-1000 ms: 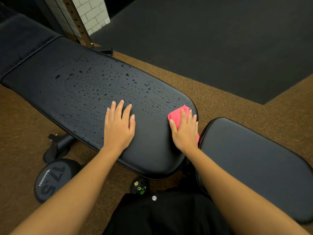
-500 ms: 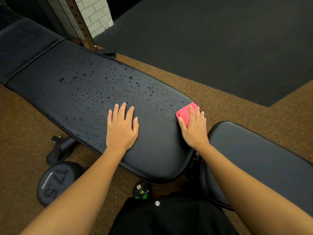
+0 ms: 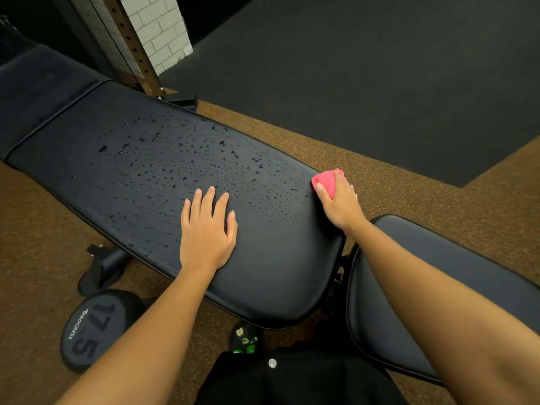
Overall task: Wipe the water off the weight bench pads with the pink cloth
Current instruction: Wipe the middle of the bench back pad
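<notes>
The long black back pad (image 3: 140,176) of the weight bench runs from upper left to lower middle, speckled with water drops across its middle and far part. Its near end looks dry. My left hand (image 3: 207,232) lies flat on the pad, fingers spread, holding nothing. My right hand (image 3: 339,203) presses the pink cloth (image 3: 325,181) onto the pad's far right edge; only the cloth's front part shows past my fingers. The smaller seat pad (image 3: 467,276) sits to the right, partly under my right forearm.
A dumbbell (image 3: 90,325) marked 17.5 lies on the brown floor at the lower left, beside a bench foot (image 3: 102,267). A rack upright (image 3: 131,45) and white brick wall stand at the back. Black matting (image 3: 350,68) covers the far floor.
My right hand has slid the pink cloth away from me, from the pad's near right part to its far right edge. My left hand has stayed flat on the pad.
</notes>
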